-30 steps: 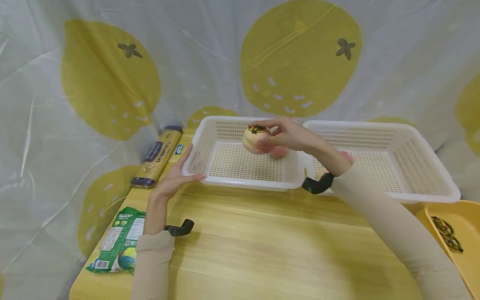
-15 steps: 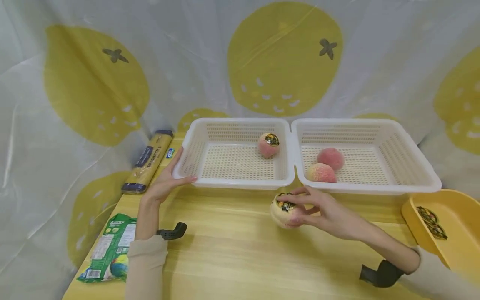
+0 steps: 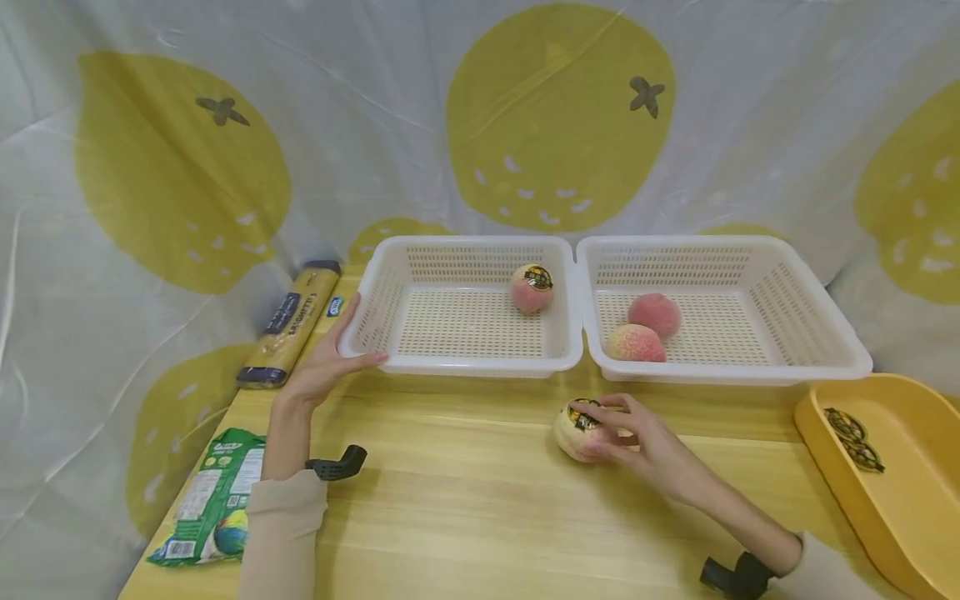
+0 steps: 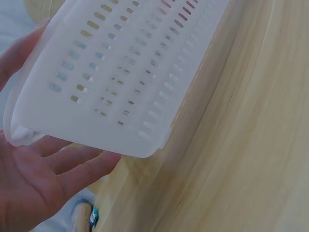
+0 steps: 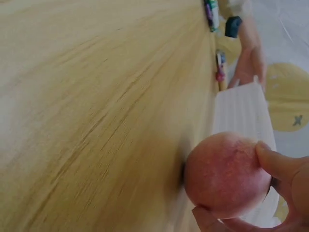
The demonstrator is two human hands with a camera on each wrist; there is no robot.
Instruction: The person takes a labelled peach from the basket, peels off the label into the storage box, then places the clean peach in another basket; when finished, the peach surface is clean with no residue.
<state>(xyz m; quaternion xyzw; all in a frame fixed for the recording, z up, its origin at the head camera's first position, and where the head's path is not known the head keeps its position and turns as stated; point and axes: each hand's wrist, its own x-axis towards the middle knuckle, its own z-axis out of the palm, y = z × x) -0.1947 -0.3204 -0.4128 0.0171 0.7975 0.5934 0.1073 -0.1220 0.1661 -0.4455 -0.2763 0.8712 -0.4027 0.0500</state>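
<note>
My right hand (image 3: 651, 450) pinches a pale yellow and pink peach (image 3: 572, 440) with a dark sticker, in front of the baskets and low over the wooden table. Thumb and fingertips hold this peach's pink side (image 5: 222, 174) in the right wrist view. My left hand (image 3: 318, 371) grips the left end of a white plastic basket (image 3: 472, 366), thumb at the front rim. The left wrist view shows its fingers against the basket's end wall (image 4: 87, 121). A stickered peach (image 3: 531, 298) lies inside that basket, toward the right.
A second white basket (image 3: 731, 374) stands alongside, with a pink peach (image 3: 655, 314) and a paler peach (image 3: 636, 343). A yellow tray (image 3: 911, 500) bearing stickers is at right. A spaghetti pack (image 3: 292, 325) and a green bag (image 3: 217, 500) lie at left.
My right hand has carried its peach from over the left basket to the table in front, then slightly right relative to the baskets. My left hand has stayed on the basket's end.
</note>
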